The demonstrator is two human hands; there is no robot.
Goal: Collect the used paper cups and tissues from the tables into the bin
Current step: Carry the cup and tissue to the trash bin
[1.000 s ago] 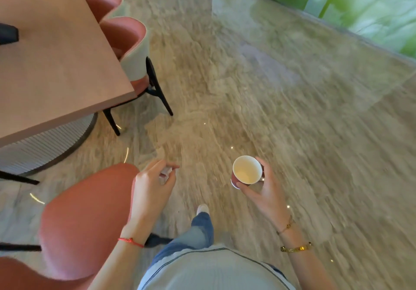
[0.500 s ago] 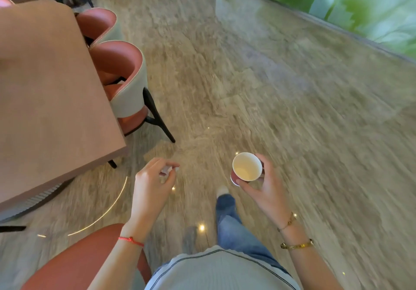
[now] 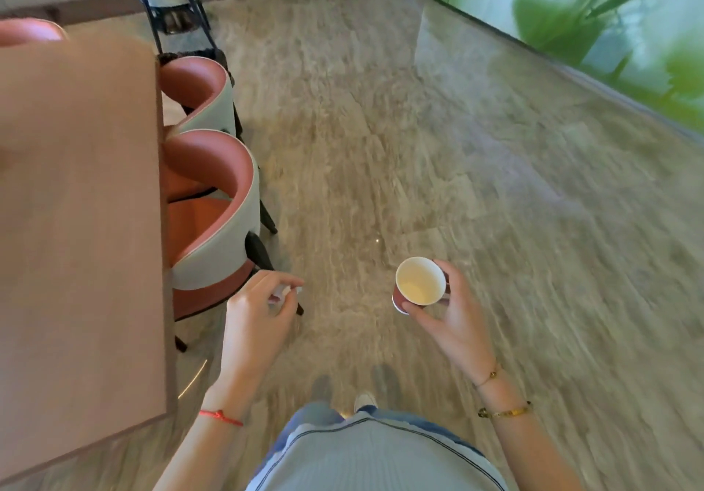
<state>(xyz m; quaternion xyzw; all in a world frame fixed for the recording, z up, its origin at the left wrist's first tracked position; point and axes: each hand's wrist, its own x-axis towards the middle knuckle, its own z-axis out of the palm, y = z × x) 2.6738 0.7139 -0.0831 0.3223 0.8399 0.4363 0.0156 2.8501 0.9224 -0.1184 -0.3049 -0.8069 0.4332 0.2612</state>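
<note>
At lower centre, our left hand (image 3: 255,319) pinches a small crumpled white tissue (image 3: 284,291) between curled fingers and thumb. Just right of it, our right hand (image 3: 453,323) grips a red paper cup with a white, empty interior (image 3: 419,283), fingers wrapped round its wall. Further left, the brown wooden table (image 3: 76,224) shows no litter on its visible part. No bin is in view; we judge collection done here and disposal outstanding.

I can't make out the white scrap (image 3: 285,292) in my left hand (image 3: 256,319), fingers (image 3: 278,281) hide most of it. Worktop (image 3: 80,224) cut off at left edge. Floor (image 3: 533,262) motion-blurred.
</note>
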